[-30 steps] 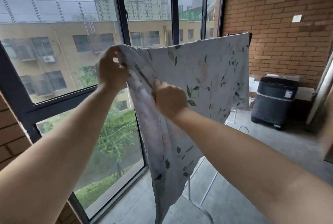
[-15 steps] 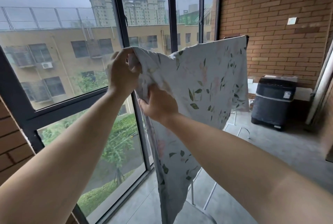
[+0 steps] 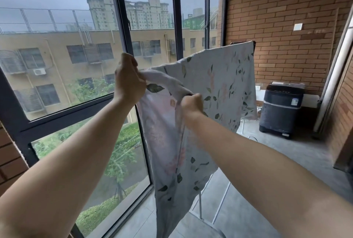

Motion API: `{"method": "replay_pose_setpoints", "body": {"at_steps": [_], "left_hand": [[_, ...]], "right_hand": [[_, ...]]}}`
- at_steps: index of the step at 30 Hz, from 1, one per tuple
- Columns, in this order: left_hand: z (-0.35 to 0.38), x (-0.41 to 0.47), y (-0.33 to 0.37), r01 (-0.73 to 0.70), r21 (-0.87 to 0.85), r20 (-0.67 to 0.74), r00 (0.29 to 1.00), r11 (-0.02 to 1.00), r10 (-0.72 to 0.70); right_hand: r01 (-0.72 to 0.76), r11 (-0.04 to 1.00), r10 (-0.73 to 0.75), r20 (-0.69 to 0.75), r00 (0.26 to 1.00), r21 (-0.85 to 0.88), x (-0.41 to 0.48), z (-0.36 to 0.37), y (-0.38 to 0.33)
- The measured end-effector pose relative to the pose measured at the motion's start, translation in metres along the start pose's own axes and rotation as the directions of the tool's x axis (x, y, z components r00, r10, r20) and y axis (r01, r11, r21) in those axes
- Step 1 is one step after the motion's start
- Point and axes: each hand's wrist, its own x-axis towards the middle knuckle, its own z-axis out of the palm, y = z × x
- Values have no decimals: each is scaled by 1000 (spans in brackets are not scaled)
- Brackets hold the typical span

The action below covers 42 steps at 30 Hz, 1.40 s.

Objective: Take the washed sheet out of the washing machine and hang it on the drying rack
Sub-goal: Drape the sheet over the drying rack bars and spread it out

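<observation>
Sheet position: the sheet (image 3: 219, 84) was out of the washing machine (image 3: 282, 109) and draped over the top bar of the drying rack (image 3: 242, 42), its far end at the rack's far corner, its near end hanging bunched toward the floor.
Left hand: your left hand (image 3: 129, 82) was closed tight on the near top edge of the sheet, held up level with the bar.
Right hand: your right hand (image 3: 192, 103) was fisted on a twisted fold just below and beside the left, arm fully reached out.
Work done: removal from the machine looked complete; the far half appeared hung and fairly flat.
Work left: by my judgement the near end needed untwisting, spreading along the bar and releasing.
Surroundings: the washing machine stood at the far end of the balcony against the brick wall (image 3: 286, 8), well apart from you; the window (image 3: 76, 46) ran along your left.
Obstructions: the rack's white legs (image 3: 219, 205) stood near your feet under the hanging cloth; nothing else appeared to block the bar.
</observation>
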Motion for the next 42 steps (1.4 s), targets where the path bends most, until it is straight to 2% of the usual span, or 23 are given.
{"method": "replay_pose_setpoints", "body": {"at_steps": [2, 5, 8, 10, 12, 14, 16, 19, 21, 24, 26, 27, 28, 29, 30, 31, 32, 34, 35, 36, 38, 40, 42], "left_hand": [[5, 1, -6, -4, 29, 13, 1000, 1000, 3], [17, -2, -12, -19, 111, 60, 998, 994, 12], [29, 3, -11, 170, 68, 41, 984, 983, -173], [42, 9, -15, 328, 22, 59, 943, 945, -328], [55, 13, -18, 475, -90, 109, 879, 876, -465], [67, 12, -18, 574, -183, 136, 819, 798, -558], [78, 12, -17, 601, -157, 121, 799, 783, -589], [90, 12, -21, 553, -117, 44, 833, 825, -552], [99, 14, -30, 460, -74, 21, 888, 885, -459], [113, 16, -40, 313, 26, 35, 949, 949, -314], [126, 20, -42, 227, 69, 43, 972, 972, -230], [130, 21, -43, 193, 84, 45, 979, 978, -198], [138, 23, -45, 156, 106, 48, 986, 982, -162], [145, 25, -47, 118, 130, 47, 991, 984, -125], [151, 27, -50, 82, 151, 49, 995, 985, -91], [161, 31, -54, 60, 161, 46, 997, 985, -68], [164, 30, -57, 58, 161, 42, 997, 985, -66], [181, 38, -62, 92, 154, 5, 996, 984, -94], [188, 42, -63, 122, 145, -15, 993, 982, -121], [194, 46, -63, 165, 127, -35, 986, 978, -162], [207, 56, -60, 270, 77, -62, 962, 960, -265], [218, 64, -58, 359, 62, -63, 933, 931, -355], [233, 73, -57, 402, 56, -56, 915, 914, -399]], "right_hand": [[48, 997, -53, -78, 996, -67, 13, -22, 0], [337, 911, -353, -30, 935, -236, 24, -50, 1], [575, 665, -609, 100, 787, -477, 37, -75, 0], [650, 402, -729, 204, 654, -645, 48, -90, -1], [681, 177, -802, 298, 518, -710, 60, -99, -3], [697, 113, -819, 330, 469, -709, 68, -105, -10], [690, 120, -829, 311, 465, -714, 78, -112, -14], [604, 159, -822, 235, 520, -781, 100, -124, -8], [504, 243, -762, 158, 628, -829, 113, -132, -2], [293, 502, -529, -21, 849, -814, 132, -144, 2], [136, 823, -278, -183, 943, -551, 153, -150, 0], [32, 960, -97, -223, 970, -280, 159, -150, -4], [-76, 996, 85, -201, 976, 51, 168, -150, -6], [-134, 935, 193, -154, 969, 328, 175, -148, -7], [-126, 870, 228, -162, 960, 477, 184, -146, -5], [-71, 855, 213, -223, 951, 514, 195, -144, -4], [14, 909, 139, -336, 932, 416, 197, -141, 0], [156, 985, -101, -510, 854, 67, 208, -140, 10], [226, 970, -241, -528, 815, -94, 210, -139, 14], [320, 915, -402, -494, 771, -245, 215, -138, 21], [521, 717, -688, -353, 634, -463, 230, -136, 37], [597, 603, -786, -268, 557, -529, 243, -134, 46], [607, 606, -785, -265, 560, -514, 261, -130, 48]]}}
